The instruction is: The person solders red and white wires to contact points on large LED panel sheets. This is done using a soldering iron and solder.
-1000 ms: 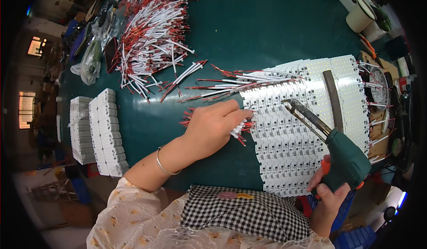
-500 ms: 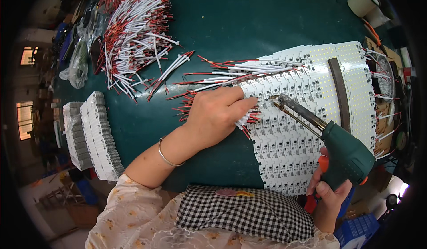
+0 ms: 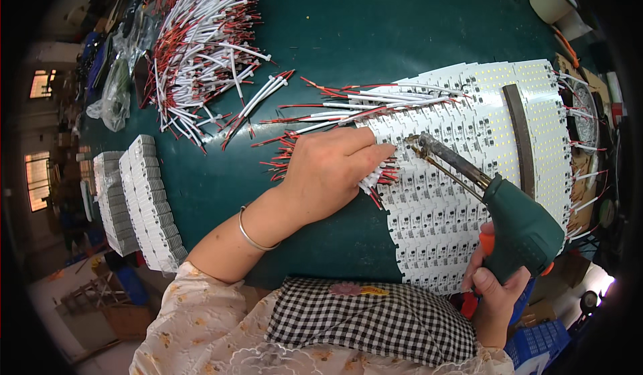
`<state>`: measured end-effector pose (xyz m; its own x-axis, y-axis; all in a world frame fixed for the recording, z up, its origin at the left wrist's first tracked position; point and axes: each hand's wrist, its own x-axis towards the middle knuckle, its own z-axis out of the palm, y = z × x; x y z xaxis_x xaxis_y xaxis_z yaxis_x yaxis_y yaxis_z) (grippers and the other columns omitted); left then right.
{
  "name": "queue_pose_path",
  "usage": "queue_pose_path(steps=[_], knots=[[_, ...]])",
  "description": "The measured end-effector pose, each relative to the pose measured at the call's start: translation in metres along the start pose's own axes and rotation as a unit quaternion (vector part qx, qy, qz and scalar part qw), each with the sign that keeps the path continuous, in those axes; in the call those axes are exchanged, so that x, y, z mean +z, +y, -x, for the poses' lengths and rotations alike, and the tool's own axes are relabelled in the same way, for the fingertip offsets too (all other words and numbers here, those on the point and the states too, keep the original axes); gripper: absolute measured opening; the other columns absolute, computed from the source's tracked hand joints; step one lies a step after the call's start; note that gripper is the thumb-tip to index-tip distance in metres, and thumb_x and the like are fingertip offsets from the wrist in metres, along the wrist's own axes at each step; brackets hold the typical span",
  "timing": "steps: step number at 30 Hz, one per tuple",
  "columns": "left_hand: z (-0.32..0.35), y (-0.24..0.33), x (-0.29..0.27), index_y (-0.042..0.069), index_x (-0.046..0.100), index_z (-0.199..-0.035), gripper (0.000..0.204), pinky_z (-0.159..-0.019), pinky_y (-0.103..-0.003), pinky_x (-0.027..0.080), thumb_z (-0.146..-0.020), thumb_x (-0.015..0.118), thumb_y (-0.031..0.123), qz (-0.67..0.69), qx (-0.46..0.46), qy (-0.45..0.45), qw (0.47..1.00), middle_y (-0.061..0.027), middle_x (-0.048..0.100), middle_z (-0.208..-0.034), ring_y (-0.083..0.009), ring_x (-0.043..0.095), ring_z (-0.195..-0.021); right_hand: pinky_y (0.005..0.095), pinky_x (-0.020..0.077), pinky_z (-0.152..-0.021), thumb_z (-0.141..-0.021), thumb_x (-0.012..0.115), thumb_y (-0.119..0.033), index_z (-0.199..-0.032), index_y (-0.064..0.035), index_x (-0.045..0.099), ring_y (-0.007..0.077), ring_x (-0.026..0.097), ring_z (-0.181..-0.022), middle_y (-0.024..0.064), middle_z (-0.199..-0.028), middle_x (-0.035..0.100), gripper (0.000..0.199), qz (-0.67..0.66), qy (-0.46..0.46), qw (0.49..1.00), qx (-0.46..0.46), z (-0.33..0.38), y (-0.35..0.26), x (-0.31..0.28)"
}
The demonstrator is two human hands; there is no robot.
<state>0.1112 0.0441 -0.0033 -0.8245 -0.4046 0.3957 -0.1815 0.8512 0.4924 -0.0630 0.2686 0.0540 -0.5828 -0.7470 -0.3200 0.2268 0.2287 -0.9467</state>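
Note:
My left hand point(image 3: 328, 167) is closed around a bundle of short red-and-white wires point(image 3: 385, 174), whose red ends stick out on both sides of the fist. Its thumb and forefinger meet at the left edge of the white circuit boards point(image 3: 435, 221), which lie overlapped in rows. In my right hand point(image 3: 495, 288) is a green soldering gun point(image 3: 526, 231), gripped by its handle with a finger near the orange trigger. The gun's metal tip points left, over the boards just beyond my left fingertips; whether it touches them I cannot tell. More white-sleeved wires point(image 3: 395, 98) lie across the boards' far left part.
A dark bar point(image 3: 519, 140) rests across the boards. Far left is a big heap of wires point(image 3: 204, 46), with a plastic bag point(image 3: 114, 100) beside it. Stacked white boards point(image 3: 151, 207) stand at the left. A roll of tape point(image 3: 552, 3) sits at the far right.
My left hand and the boards appear slightly farther right in the picture. The soldering gun's tip is a little farther from me. Both hands keep their holds.

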Motion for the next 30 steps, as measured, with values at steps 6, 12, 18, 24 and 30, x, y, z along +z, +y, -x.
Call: queue_pose_path(steps=[6, 12, 18, 24, 30], knots=[[-0.0006, -0.0001, -0.0009, 0.008, 0.067, -0.092, 0.036, -0.046, -0.03, 0.045, -0.058, 0.067, -0.002, -0.006, 0.0, -0.004, 1.0, -0.0044, 0.059, -0.073, -0.0195, 0.059, -0.06, 0.0218, 0.0422, -0.038, -0.066, 0.079, -0.027, -0.115, 0.011, 0.046, 0.0121, 0.051, -0.046, 0.0142, -0.093, 0.057, 0.07, 0.002, -0.006, 1.0, 0.019, 0.0009, 0.0004, -0.0017], [-0.0004, -0.0022, 0.0037, 0.008, 0.067, -0.092, 0.036, -0.046, -0.029, 0.044, -0.058, 0.067, -0.001, -0.01, 0.007, 0.02, 1.0, -0.0039, 0.059, -0.073, -0.0187, 0.059, -0.059, 0.023, 0.0458, -0.039, -0.068, 0.077, -0.021, -0.118, 0.0115, 0.045, 0.014, 0.054, -0.053, 0.0177, -0.105, 0.054, 0.068, -0.002, -0.007, 1.0, 0.023, 0.0003, -0.0016, 0.0019], [0.0011, -0.0009, 0.0028, 0.009, 0.067, -0.092, 0.035, -0.047, -0.03, 0.045, -0.058, 0.067, 0.0, -0.04, 0.019, 0.014, 0.999, -0.0039, 0.059, -0.072, -0.0189, 0.059, -0.059, 0.0231, 0.0465, -0.04, -0.068, 0.078, -0.021, -0.118, 0.0112, 0.045, 0.014, 0.054, -0.055, 0.017, -0.109, 0.054, 0.068, 0.001, -0.021, 0.999, 0.034, 0.001, 0.0004, -0.004], [0.001, -0.0008, 0.0032, 0.008, 0.067, -0.092, 0.036, -0.048, -0.03, 0.045, -0.057, 0.067, -0.001, -0.028, -0.006, -0.001, 1.0, -0.0054, 0.06, -0.074, -0.0202, 0.059, -0.06, 0.0228, 0.0475, -0.041, -0.068, 0.078, -0.022, -0.117, 0.0109, 0.045, 0.0138, 0.054, -0.055, 0.0162, -0.108, 0.054, 0.068, -0.005, -0.012, 0.999, 0.035, 0.0007, -0.0009, -0.0013], [-0.0005, -0.0071, 0.0013, 0.006, 0.067, -0.09, 0.037, -0.049, -0.03, 0.045, -0.055, 0.068, -0.003, 0.035, -0.013, -0.025, 0.999, -0.0063, 0.062, -0.075, -0.0206, 0.06, -0.061, 0.0227, 0.0478, -0.041, -0.067, 0.079, -0.022, -0.117, 0.0103, 0.045, 0.0133, 0.054, -0.055, 0.0159, -0.106, 0.055, 0.069, -0.002, -0.005, 0.999, 0.042, 0.0017, -0.0011, -0.0013]])
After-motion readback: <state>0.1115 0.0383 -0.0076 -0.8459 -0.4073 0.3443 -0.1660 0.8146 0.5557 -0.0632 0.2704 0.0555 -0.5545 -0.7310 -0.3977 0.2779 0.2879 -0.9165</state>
